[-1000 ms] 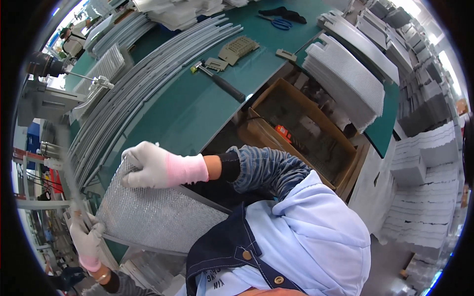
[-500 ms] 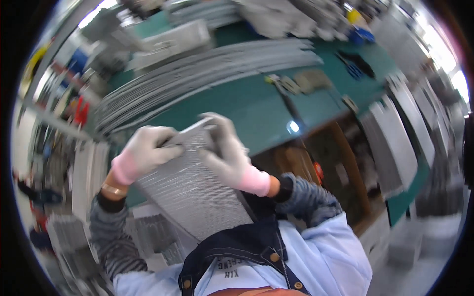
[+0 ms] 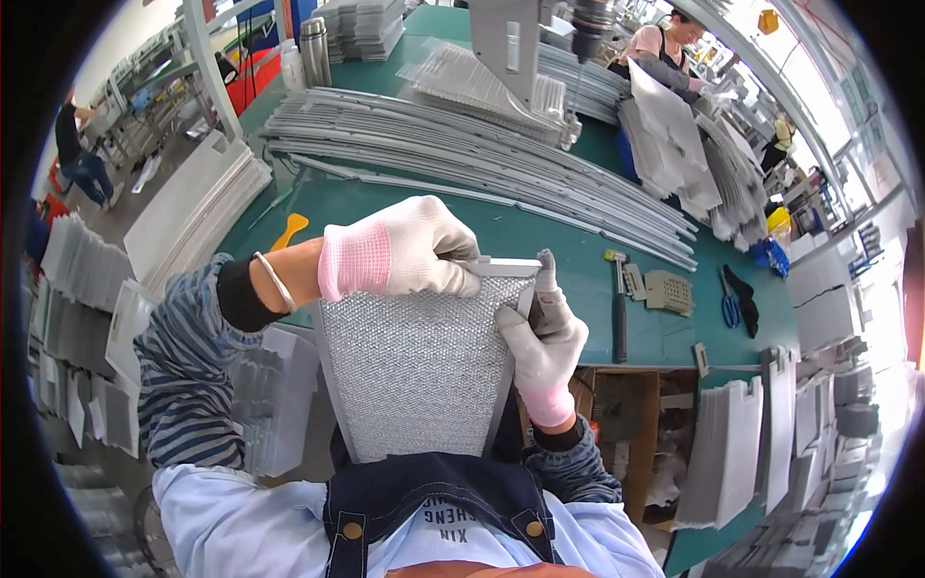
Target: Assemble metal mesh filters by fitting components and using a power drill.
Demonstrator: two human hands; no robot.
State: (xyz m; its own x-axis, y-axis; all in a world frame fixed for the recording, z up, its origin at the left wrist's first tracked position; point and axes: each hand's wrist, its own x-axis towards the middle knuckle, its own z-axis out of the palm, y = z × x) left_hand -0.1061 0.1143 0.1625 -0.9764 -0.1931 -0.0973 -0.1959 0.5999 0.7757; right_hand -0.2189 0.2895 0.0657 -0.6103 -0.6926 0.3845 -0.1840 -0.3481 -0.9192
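A rectangular metal mesh filter panel (image 3: 414,371) with a thin aluminium frame leans upright against my apron. My left hand (image 3: 419,246), in a white glove with a pink cuff, grips its top edge, the fingers curled over the frame. At the top right corner my right hand (image 3: 547,342), gloved the same way, pinches the side of the frame between thumb and fingers. Just beyond, a bundle of long thin metal strips (image 3: 462,164) lies across the green table (image 3: 424,217).
Right of the panel lie a hammer (image 3: 619,308), a beige block (image 3: 668,293) and blue-handled scissors (image 3: 731,306). An orange scraper (image 3: 289,231) rests at left. Stacked panels (image 3: 718,453) stand at right, with more panels (image 3: 198,207) at left. A person (image 3: 665,48) works across the table.
My view has turned and steadied. The panel now stands straighter, and my right hand has moved down to its right side while my left hand lies over the top edge.
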